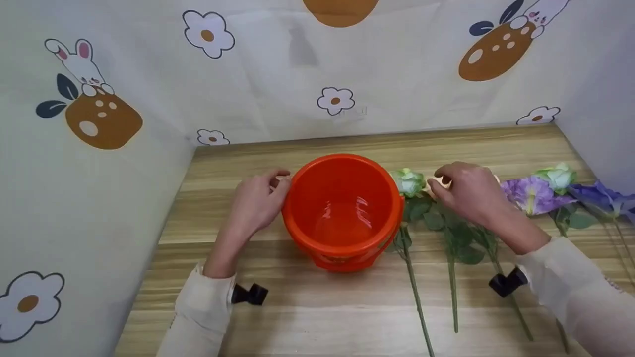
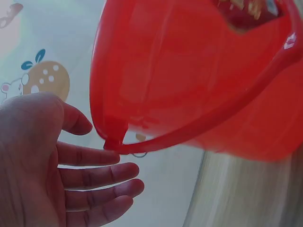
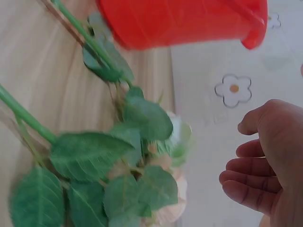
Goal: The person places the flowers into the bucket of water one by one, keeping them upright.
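A red plastic bucket (image 1: 342, 259) stands upright in the middle of the wooden table, its inside bare. My left hand (image 1: 260, 203) is at the bucket's left rim. In the left wrist view its fingers (image 2: 102, 177) are spread loosely beside the handle joint, holding nothing; whether a fingertip touches the bucket I cannot tell. To the bucket's right, my right hand (image 1: 469, 191) hovers above the artificial flowers, fingers loosely bent around nothing. Closest to the bucket lies a pale green rose (image 1: 409, 182). A peach flower (image 3: 173, 203) is partly hidden by leaves in the right wrist view.
Farther right lie a light purple flower (image 1: 531, 193), another pale green rose (image 1: 560, 177) and a dark violet flower (image 1: 603, 198). Green stems (image 1: 452, 292) point toward the table's front. A patterned wall covering (image 1: 268, 89) closes off the back and sides.
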A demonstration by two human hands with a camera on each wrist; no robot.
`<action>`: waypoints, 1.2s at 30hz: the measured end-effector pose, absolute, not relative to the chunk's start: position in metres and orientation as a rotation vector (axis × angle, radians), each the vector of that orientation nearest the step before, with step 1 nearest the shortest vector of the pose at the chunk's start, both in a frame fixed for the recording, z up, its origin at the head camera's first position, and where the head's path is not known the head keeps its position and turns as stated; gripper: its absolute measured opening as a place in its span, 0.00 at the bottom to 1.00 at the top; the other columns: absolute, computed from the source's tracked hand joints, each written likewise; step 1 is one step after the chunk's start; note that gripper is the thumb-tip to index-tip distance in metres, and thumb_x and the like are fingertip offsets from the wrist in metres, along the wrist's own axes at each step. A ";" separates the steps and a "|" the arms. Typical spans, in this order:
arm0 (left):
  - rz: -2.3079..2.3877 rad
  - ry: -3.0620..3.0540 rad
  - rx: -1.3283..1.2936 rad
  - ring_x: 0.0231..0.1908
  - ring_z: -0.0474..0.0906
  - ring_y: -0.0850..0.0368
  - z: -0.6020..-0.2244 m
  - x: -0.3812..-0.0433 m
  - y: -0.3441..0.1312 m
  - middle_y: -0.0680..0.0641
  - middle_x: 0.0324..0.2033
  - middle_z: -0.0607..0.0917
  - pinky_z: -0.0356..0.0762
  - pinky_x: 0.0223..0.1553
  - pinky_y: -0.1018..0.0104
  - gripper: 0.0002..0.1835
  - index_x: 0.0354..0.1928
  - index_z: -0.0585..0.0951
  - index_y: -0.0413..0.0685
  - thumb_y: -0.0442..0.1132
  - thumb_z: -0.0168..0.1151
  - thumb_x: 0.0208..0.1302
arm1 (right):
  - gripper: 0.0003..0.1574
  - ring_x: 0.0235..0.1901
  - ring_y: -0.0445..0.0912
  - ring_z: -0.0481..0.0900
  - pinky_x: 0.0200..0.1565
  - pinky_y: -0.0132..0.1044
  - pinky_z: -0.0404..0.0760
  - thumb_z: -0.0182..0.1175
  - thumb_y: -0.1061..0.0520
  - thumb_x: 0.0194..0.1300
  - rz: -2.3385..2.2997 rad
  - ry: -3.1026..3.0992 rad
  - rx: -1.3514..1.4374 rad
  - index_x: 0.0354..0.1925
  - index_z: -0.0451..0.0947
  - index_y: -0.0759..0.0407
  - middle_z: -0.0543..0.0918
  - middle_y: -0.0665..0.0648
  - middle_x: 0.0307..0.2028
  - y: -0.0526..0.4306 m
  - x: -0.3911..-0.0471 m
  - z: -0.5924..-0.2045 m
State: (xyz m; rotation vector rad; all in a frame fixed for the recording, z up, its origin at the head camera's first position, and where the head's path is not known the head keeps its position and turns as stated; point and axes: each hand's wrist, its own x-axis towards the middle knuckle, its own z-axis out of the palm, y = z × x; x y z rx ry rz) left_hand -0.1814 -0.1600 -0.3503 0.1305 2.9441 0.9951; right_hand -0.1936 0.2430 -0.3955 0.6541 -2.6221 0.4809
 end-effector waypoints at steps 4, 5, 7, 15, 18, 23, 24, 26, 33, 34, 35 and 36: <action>1.066 2.954 0.166 0.38 0.84 0.51 -0.359 -0.173 -0.155 0.46 0.42 0.89 0.84 0.36 0.62 0.24 0.69 0.81 0.48 0.48 0.50 0.79 | 0.11 0.23 0.50 0.81 0.29 0.49 0.84 0.70 0.59 0.67 0.513 -2.628 0.675 0.29 0.86 0.64 0.86 0.59 0.24 0.233 -0.179 -0.401; 1.085 2.966 0.177 0.36 0.83 0.52 -0.362 -0.172 -0.154 0.46 0.41 0.89 0.83 0.34 0.63 0.24 0.68 0.81 0.47 0.47 0.51 0.79 | 0.11 0.22 0.48 0.81 0.28 0.47 0.83 0.70 0.59 0.67 0.525 -2.644 0.678 0.28 0.86 0.64 0.85 0.58 0.23 0.229 -0.176 -0.403; 1.126 2.993 0.189 0.32 0.80 0.53 -0.366 -0.171 -0.153 0.46 0.36 0.88 0.80 0.31 0.65 0.23 0.67 0.82 0.46 0.45 0.51 0.79 | 0.10 0.22 0.46 0.80 0.28 0.45 0.83 0.71 0.59 0.66 0.558 -2.688 0.678 0.28 0.86 0.63 0.86 0.57 0.23 0.223 -0.169 -0.407; 1.291 2.975 0.191 0.26 0.72 0.54 -0.373 -0.168 -0.154 0.48 0.26 0.79 0.73 0.26 0.67 0.23 0.70 0.80 0.46 0.44 0.51 0.80 | 0.14 0.16 0.40 0.72 0.21 0.35 0.74 0.71 0.58 0.63 0.731 -2.899 0.568 0.22 0.84 0.59 0.80 0.50 0.16 0.198 -0.155 -0.434; 1.301 2.968 0.189 0.28 0.73 0.54 -0.373 -0.166 -0.154 0.48 0.28 0.80 0.75 0.27 0.67 0.24 0.73 0.78 0.49 0.44 0.51 0.80 | 0.19 0.14 0.39 0.67 0.19 0.33 0.67 0.71 0.58 0.63 0.800 -2.969 0.525 0.17 0.79 0.56 0.73 0.47 0.13 0.192 -0.154 -0.446; 1.299 2.948 0.182 0.30 0.75 0.53 -0.374 -0.163 -0.152 0.47 0.30 0.82 0.79 0.29 0.66 0.25 0.75 0.76 0.53 0.45 0.52 0.81 | 0.26 0.13 0.38 0.62 0.18 0.32 0.59 0.71 0.54 0.64 0.867 -3.034 0.457 0.12 0.73 0.51 0.65 0.44 0.10 0.186 -0.154 -0.457; 1.304 2.946 0.183 0.29 0.75 0.53 -0.374 -0.163 -0.152 0.47 0.30 0.82 0.79 0.29 0.65 0.25 0.75 0.76 0.52 0.45 0.52 0.81 | 0.27 0.12 0.38 0.61 0.18 0.31 0.57 0.71 0.53 0.65 0.875 -3.040 0.440 0.12 0.72 0.50 0.64 0.43 0.10 0.185 -0.154 -0.458; 1.309 2.949 0.186 0.29 0.75 0.53 -0.374 -0.163 -0.152 0.47 0.29 0.82 0.79 0.30 0.65 0.24 0.75 0.76 0.53 0.45 0.51 0.81 | 0.29 0.12 0.38 0.59 0.18 0.32 0.56 0.70 0.51 0.65 0.876 -3.049 0.412 0.11 0.70 0.50 0.62 0.43 0.09 0.184 -0.155 -0.458; 1.316 2.948 0.179 0.31 0.75 0.53 -0.377 -0.163 -0.152 0.46 0.30 0.81 0.79 0.31 0.65 0.24 0.74 0.77 0.53 0.45 0.51 0.81 | 0.26 0.15 0.40 0.62 0.20 0.33 0.58 0.69 0.52 0.64 0.865 -3.133 0.354 0.12 0.73 0.48 0.63 0.43 0.10 0.180 -0.156 -0.462; 1.317 2.941 0.176 0.31 0.75 0.53 -0.378 -0.163 -0.152 0.46 0.31 0.82 0.80 0.31 0.66 0.24 0.74 0.76 0.54 0.45 0.51 0.81 | 0.25 0.15 0.40 0.62 0.21 0.34 0.59 0.69 0.52 0.64 0.868 -3.141 0.340 0.12 0.72 0.47 0.63 0.43 0.10 0.180 -0.156 -0.462; 1.322 2.935 0.174 0.30 0.75 0.53 -0.378 -0.163 -0.152 0.46 0.31 0.83 0.80 0.31 0.66 0.24 0.75 0.76 0.54 0.45 0.51 0.82 | 0.26 0.15 0.41 0.62 0.21 0.34 0.58 0.69 0.53 0.63 0.878 -3.146 0.330 0.12 0.71 0.47 0.62 0.43 0.11 0.180 -0.156 -0.463; 1.328 2.929 0.174 0.30 0.75 0.53 -0.379 -0.163 -0.152 0.46 0.31 0.83 0.80 0.31 0.66 0.24 0.75 0.76 0.54 0.45 0.52 0.82 | 0.26 0.15 0.41 0.61 0.21 0.34 0.58 0.68 0.53 0.63 0.891 -3.148 0.319 0.12 0.69 0.47 0.62 0.44 0.11 0.181 -0.156 -0.463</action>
